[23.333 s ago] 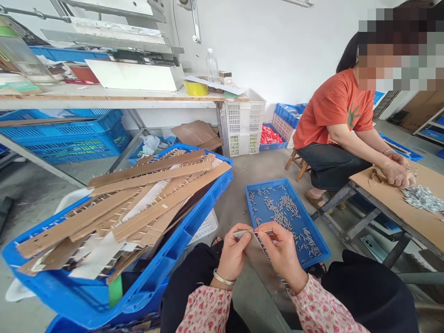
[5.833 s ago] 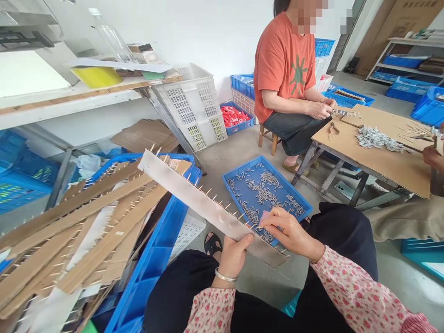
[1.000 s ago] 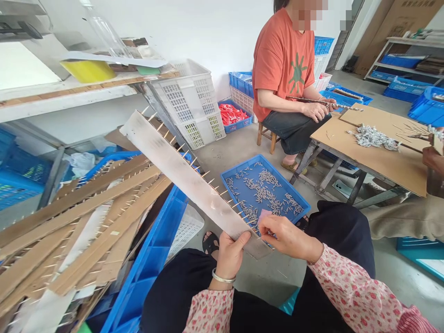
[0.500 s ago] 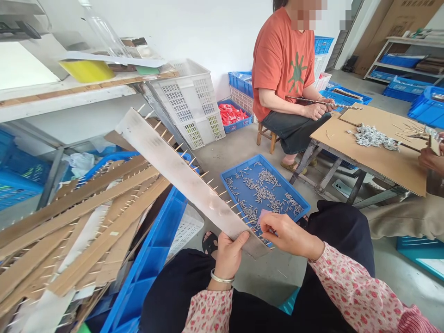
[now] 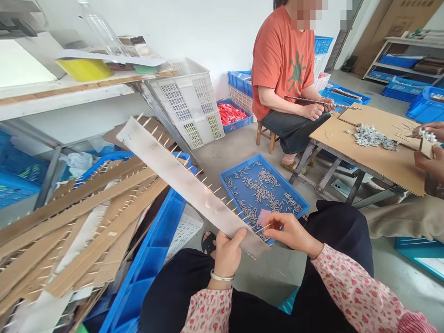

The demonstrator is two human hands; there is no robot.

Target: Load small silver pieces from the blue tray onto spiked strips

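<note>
My left hand (image 5: pixel 229 252) grips the near end of a long pale cardboard strip (image 5: pixel 180 178) that slants up to the left, with thin wooden sticks poking out along its right edge. My right hand (image 5: pixel 289 231) pinches one thin stick (image 5: pixel 262 227) at the strip's near end, just off its edge, with a small pink piece under the fingers. Below both hands, on the floor, lies a blue tray (image 5: pixel 277 173) scattered with small silver pieces.
A blue crate (image 5: pixel 152 259) heaped with similar cardboard strips stands at my left. A person in an orange shirt (image 5: pixel 282 55) sits opposite at a low cardboard-topped table (image 5: pixel 378 157) with a silver pile. Another person's hands (image 5: pixel 430 148) are at the right edge. White crates (image 5: pixel 189 104) stand behind.
My right hand has drawn a stick a little to the right, away from the strip's edge. The strip has dropped slightly. The hands at the right edge have come further into view.
</note>
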